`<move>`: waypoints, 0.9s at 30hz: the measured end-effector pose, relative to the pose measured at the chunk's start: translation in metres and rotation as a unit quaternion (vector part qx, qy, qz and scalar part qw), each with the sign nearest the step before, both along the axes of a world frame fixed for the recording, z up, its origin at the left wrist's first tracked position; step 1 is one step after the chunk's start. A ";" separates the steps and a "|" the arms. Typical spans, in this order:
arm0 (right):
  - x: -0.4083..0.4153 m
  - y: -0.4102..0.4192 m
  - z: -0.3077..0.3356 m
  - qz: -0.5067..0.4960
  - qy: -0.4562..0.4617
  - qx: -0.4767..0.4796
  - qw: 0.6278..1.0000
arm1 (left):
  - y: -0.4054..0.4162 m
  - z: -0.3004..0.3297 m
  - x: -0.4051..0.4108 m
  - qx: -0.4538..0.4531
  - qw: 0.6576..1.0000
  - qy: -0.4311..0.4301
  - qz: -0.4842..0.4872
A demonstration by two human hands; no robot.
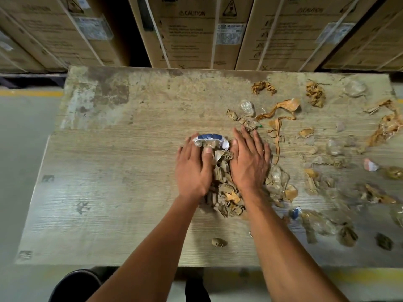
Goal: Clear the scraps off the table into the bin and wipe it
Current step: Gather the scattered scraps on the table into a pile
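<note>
Cardboard cartons (pixel 192 31) stand along the far edge of the worn wooden table (pixel 113 171). Loose scraps (pixel 327 149) litter its right half. Mid-table, the left hand (pixel 193 168) and right hand (pixel 248 160), fingers straight and spread, press flat on either side of a scrap pile (pixel 224 188). A black bin (pixel 74 286) sits near-left, below the table.

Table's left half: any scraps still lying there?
No, the left half of the table shows only stains and wear; the scraps lie between the left hand and right hand and off to the right.
</note>
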State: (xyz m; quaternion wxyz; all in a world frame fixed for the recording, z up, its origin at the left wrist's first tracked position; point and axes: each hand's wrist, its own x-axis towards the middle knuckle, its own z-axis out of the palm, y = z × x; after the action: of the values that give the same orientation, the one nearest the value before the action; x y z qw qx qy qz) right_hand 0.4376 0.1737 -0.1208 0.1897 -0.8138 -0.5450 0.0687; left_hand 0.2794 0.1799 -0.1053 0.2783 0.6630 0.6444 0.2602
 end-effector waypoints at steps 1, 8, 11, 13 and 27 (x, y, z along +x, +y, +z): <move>0.001 -0.001 -0.002 0.003 -0.003 0.011 1.000 | 0.001 0.002 0.012 0.006 1.000 -0.028 -0.008; 0.006 -0.001 -0.009 0.032 -0.040 0.047 0.998 | 0.012 -0.009 0.041 0.106 0.993 -0.023 -0.052; 0.008 -0.002 -0.010 0.034 0.000 0.056 0.998 | 0.020 -0.013 0.048 0.120 0.990 -0.009 -0.077; 0.010 0.000 -0.008 0.014 0.055 0.075 0.996 | 0.027 -0.016 0.052 0.128 0.985 0.009 -0.115; -0.002 0.011 -0.004 -0.098 0.147 0.140 0.974 | 0.034 -0.014 0.048 0.095 0.986 -0.028 -0.135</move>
State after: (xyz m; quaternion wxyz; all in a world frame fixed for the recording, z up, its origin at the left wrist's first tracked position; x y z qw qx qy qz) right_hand 0.4351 0.1848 -0.1244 0.3851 -0.8097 -0.4333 0.0916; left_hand 0.3269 0.2134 -0.1197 0.2644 0.7598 0.5136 0.2985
